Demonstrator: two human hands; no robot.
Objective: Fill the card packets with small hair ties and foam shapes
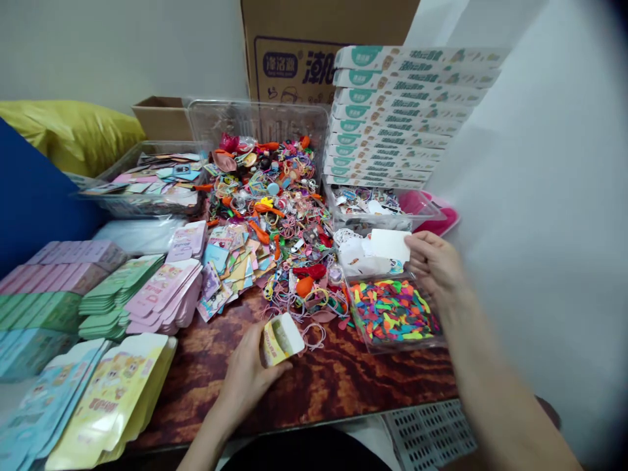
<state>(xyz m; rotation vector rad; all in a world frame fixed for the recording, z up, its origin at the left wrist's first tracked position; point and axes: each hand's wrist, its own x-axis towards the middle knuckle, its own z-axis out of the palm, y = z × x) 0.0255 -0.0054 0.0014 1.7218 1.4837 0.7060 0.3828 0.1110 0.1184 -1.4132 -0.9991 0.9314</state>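
Observation:
Near the front of the table, my left hand (245,371) is wrapped round a small yellow printed carton (277,345), whose top flap stands open toward me. My right hand (436,263) pinches a white card (390,244) by its right edge, above a clear tray (350,263) of white cards and pale elastic loops. Just below this hand sits another clear tray (371,345), full of bright little balloon-like pieces (392,310). Beyond the carton lies a wide heap of hair ties and small trinkets (289,209). A pale pink elastic loop (314,335) rests beside the carton.
Flat yellow cartons (110,399), pink cartons (164,291) and green cartons (120,288) are stacked at left. Printed cards (235,258) lie beside the heap. Long white boxes (392,124) tower at the back right, before a large brown box (294,59). A yellow bag (73,134) lies back left.

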